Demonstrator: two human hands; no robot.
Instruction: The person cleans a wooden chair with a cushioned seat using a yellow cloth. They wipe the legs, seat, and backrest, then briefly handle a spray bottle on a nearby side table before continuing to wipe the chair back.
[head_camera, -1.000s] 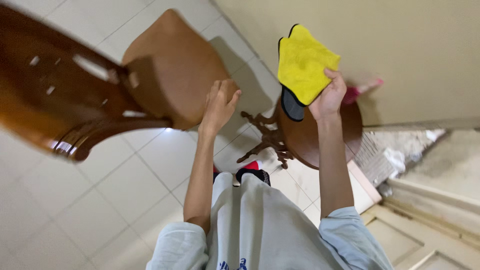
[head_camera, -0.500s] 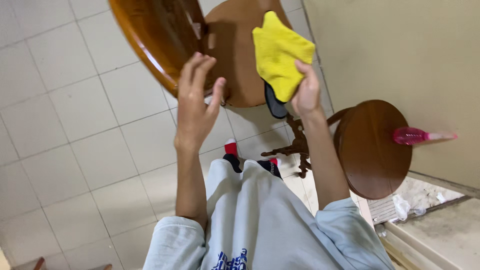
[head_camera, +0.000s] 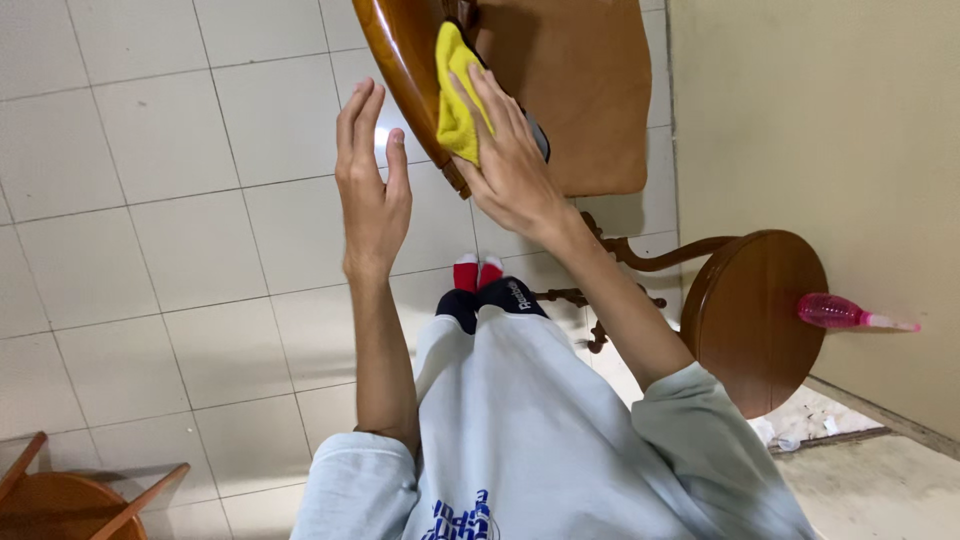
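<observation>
I get one head view | looks steeply down | close over both raised hands | floor beyond them

Cloth (head_camera: 455, 100): bright yellow (grey underside). Chair (head_camera: 560, 90): glossy reddish-brown wood. Spray bottle (head_camera: 835, 312): translucent pink. Floor (head_camera: 180, 250): off-white tiles, grey grout.
</observation>
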